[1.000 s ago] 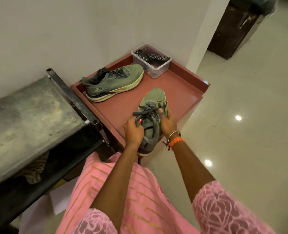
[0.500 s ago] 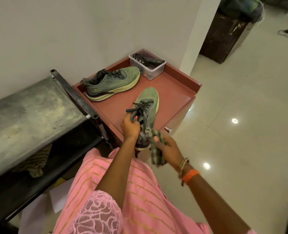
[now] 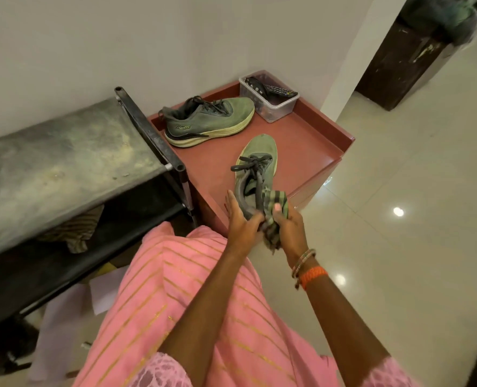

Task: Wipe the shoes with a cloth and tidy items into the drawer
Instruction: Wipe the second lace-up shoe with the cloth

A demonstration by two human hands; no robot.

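A green shoe [image 3: 259, 155] with dark laces lies toe-away on the red cabinet top [image 3: 301, 143], its heel over the front edge. My left hand [image 3: 238, 219] grips the heel. My right hand [image 3: 286, 227] holds a green striped cloth [image 3: 275, 203] bunched against the heel's right side. A second green shoe [image 3: 209, 122] with a cream sole lies on its side at the back left of the cabinet top.
A clear plastic box [image 3: 268, 97] with remotes stands at the back corner. A dusty metal rack [image 3: 64, 163] is to the left, a striped rag [image 3: 72, 230] on its lower shelf. A drawer front [image 3: 315, 185] sits below the top. Tiled floor spreads to the right.
My right hand with the cloth moved from beside the shoe's laces, down below the heel, then back up against the heel. My left hand slid from the shoe's collar down to the heel.
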